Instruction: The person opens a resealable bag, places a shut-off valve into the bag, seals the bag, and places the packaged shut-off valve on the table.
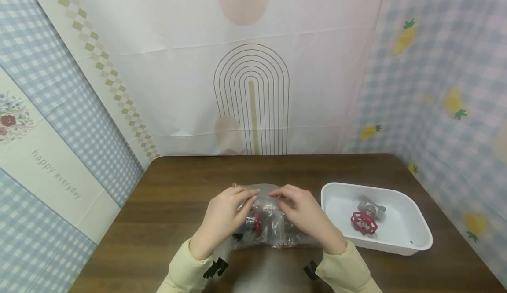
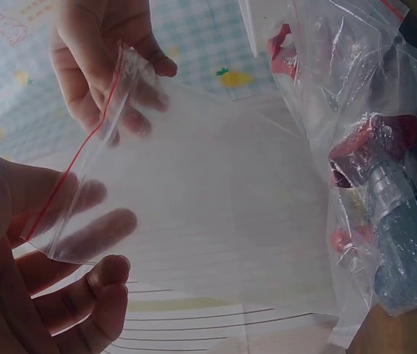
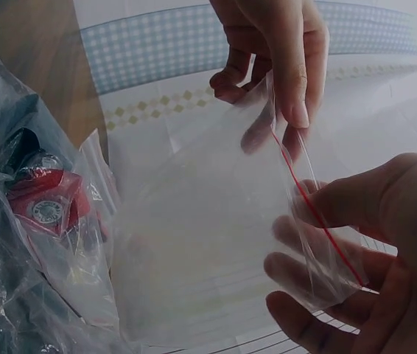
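Note:
Both hands hold a thin clear zip-lock bag [image 2: 216, 199] with a red line along its mouth. At one end of the mouth, my left hand [image 1: 225, 209] pinches the film between thumb and fingers. My right hand [image 1: 303, 207] grips the other end, its thumb on one side and fingers seen through the plastic. No contents show inside this bag. Just beyond its lower end in the wrist views lie other clear bags holding valves; a red handwheel [image 3: 50, 206] shows through one. In the head view the bagged valve [image 1: 253, 222] lies beneath the hands.
Right of the hands stands a white plastic bin [image 1: 396, 216] on the brown wooden table [image 1: 178, 214]. Inside it lies a metal valve with a red handwheel [image 1: 363, 222]. Patterned cloth [image 1: 178, 86] hangs behind the table and on both sides.

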`<state>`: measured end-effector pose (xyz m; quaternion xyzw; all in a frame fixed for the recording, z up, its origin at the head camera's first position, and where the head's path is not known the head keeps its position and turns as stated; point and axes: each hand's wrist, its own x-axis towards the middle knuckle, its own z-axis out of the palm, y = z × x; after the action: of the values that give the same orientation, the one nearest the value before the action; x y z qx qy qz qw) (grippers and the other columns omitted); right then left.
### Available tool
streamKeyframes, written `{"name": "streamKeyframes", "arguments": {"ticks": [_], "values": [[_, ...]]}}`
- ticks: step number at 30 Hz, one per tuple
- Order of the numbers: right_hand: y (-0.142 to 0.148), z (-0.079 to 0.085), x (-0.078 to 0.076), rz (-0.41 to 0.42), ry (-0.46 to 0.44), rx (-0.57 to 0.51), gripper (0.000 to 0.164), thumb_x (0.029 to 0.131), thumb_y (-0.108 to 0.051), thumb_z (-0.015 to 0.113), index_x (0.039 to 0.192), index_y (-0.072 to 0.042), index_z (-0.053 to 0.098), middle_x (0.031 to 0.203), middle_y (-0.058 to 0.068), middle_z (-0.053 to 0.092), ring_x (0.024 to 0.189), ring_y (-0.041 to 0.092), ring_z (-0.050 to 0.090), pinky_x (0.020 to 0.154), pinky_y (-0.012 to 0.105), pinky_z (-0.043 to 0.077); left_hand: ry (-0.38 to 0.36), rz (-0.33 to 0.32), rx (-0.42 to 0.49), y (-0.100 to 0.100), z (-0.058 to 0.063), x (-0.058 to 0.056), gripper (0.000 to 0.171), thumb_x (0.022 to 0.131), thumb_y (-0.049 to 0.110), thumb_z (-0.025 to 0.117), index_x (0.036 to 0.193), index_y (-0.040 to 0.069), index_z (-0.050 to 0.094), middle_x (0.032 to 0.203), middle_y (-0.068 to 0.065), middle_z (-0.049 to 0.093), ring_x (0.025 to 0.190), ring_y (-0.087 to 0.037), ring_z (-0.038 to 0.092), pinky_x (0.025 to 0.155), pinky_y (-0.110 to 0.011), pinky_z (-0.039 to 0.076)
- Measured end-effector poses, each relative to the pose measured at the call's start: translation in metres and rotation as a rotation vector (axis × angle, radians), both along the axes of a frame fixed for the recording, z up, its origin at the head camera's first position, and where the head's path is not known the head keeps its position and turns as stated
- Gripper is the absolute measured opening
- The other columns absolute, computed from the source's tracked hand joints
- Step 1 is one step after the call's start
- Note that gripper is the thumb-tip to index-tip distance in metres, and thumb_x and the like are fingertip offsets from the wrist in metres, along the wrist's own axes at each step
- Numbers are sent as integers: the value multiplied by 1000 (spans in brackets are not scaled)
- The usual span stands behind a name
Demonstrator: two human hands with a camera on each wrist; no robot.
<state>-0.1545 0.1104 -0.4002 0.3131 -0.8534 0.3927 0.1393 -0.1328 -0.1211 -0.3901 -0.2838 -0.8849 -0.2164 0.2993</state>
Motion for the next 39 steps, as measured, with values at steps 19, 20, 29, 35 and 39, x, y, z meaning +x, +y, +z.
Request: {"name": "streamKeyframes", "arguments": {"ticks": [19,20,29,35,39], "values": [[-2,2,0,-57,88,-54,32,89,4,69,116,-13,73,103,-3,70,92,12,66,80,32,58,-68,-16,-102,3,-1,-2,49,71,-12,61,108,18,75,107,5,71,98,-17,64,78,-34,58],[-2,2,0,-62,103,-62,32,89,5,69,116,-13,73,102,-2,70,91,12,66,79,31,58,-59,-37,-105,3,-1,-2,53,70,-14,61,112,17,73,112,3,69,102,-18,63,85,-37,57],[1,1,-1,-109,145,-130,30,90,6,69,110,-15,75,103,-6,69,93,13,67,79,32,58,72,-247,-137,4,1,1,59,73,-18,66,115,22,73,147,-7,52,105,-21,67,75,-31,58],[2,2,0,-80,132,-120,25,90,0,72,108,-16,75,105,-9,69,94,9,65,79,33,57,36,-150,-87,3,1,2,45,78,-15,69,113,12,76,131,-3,64,104,-17,66,82,-32,58],[0,3,1,-62,150,-125,22,89,-5,76,108,-16,75,105,-9,69,98,10,65,80,34,57,20,-118,-71,4,2,3,42,82,-13,69,118,8,75,121,1,68,103,-15,65,92,-36,55]]}}
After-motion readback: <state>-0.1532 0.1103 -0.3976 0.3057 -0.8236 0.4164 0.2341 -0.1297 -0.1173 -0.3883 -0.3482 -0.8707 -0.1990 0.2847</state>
